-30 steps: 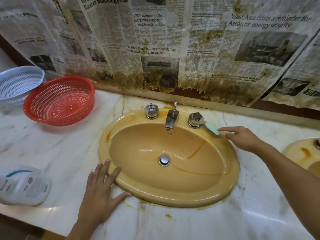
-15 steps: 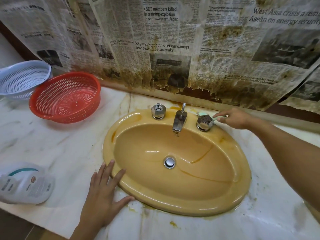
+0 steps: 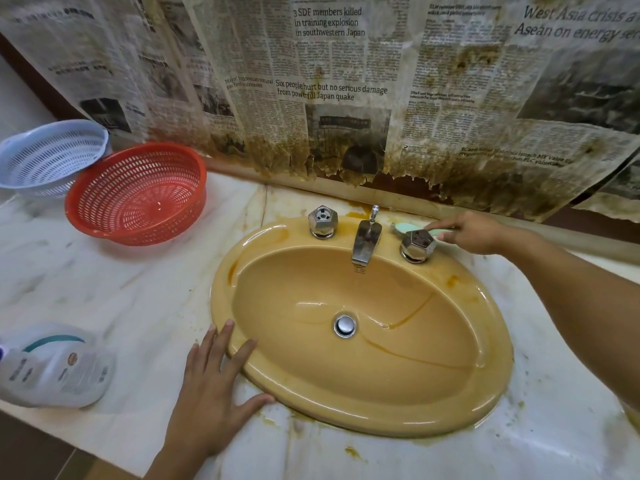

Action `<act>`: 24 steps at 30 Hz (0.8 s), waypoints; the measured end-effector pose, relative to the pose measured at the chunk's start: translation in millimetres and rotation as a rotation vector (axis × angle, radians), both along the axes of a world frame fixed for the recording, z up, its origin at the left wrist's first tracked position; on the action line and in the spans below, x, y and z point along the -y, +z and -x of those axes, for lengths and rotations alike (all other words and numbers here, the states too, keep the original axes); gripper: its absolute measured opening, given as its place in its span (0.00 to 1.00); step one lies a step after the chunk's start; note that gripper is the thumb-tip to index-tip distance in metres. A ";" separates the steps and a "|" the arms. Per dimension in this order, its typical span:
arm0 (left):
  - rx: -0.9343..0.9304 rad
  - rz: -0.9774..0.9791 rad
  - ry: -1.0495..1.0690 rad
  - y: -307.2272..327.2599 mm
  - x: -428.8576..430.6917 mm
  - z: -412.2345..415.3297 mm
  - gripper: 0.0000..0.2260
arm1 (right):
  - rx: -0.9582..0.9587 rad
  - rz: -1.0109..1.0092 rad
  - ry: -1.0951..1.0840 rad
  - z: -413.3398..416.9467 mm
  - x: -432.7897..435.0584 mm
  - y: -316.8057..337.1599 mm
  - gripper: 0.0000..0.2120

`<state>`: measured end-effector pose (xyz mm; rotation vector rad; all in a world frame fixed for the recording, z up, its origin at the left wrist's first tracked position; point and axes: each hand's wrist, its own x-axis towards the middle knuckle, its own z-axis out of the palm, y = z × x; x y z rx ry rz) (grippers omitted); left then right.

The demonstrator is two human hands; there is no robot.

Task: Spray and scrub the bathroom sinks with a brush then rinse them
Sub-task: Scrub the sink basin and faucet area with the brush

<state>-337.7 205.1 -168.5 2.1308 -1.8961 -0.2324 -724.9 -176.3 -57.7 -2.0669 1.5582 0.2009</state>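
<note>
Close head-worn view, downward over the sink [image 3: 294, 358]

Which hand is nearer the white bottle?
Left. The left hand lies flat by the sink, just right of the bottle; the right hand holds the brush across the sink, behind a tap knob.

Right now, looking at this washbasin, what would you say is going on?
A person is scrubbing the yellow oval ceramic sink. The right hand grips a pale green plastic brush, whose head is at the back rim, behind the right chrome tap handle. The left hand rests flat, fingers spread, on the white marble counter by the sink's front-left rim. Brown streaks show in the basin, and no water runs from the chrome spout. A white plastic bottle sits at the counter's left edge.
</note>
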 end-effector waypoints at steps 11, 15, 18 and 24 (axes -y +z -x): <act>-0.009 0.009 -0.010 -1.8 -1.5 -1.2 0.40 | 0.089 0.075 -0.208 52.4 -85.0 -11.8 0.16; -0.006 0.004 -0.003 -0.8 -1.5 -1.4 0.41 | 0.075 0.248 -0.393 43.1 -105.6 -13.3 0.16; -0.016 0.008 0.001 -0.3 -1.5 -2.2 0.41 | 0.137 0.363 -0.464 28.8 -100.5 -1.1 0.17; -0.039 0.015 0.002 0.4 -1.3 -2.7 0.41 | 0.042 0.319 -0.234 -16.2 -84.3 28.7 0.16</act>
